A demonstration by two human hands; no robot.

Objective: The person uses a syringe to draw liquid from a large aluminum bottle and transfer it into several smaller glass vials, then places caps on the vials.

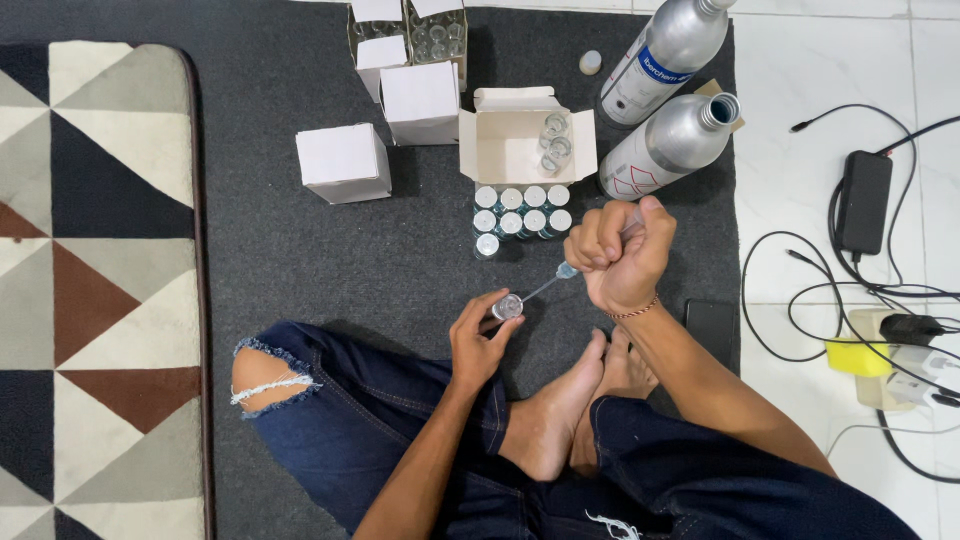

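Observation:
My left hand (478,338) holds a small clear glass bottle (507,306) upright on the dark grey mat, just in front of my crossed legs. My right hand (620,252) is closed in a fist round a syringe (566,271), thumb on the plunger end. Its long thin needle slants down and left into the mouth of the bottle. Behind my hands stands a cluster of several small bottles with pale tops (521,210).
An open white box (520,140) holding small bottles sits behind the cluster, with closed white boxes (343,162) to its left. Two large silver metal bottles (668,142) lie at the right. A black phone (711,324), cables and a charger (865,200) lie on white tiles.

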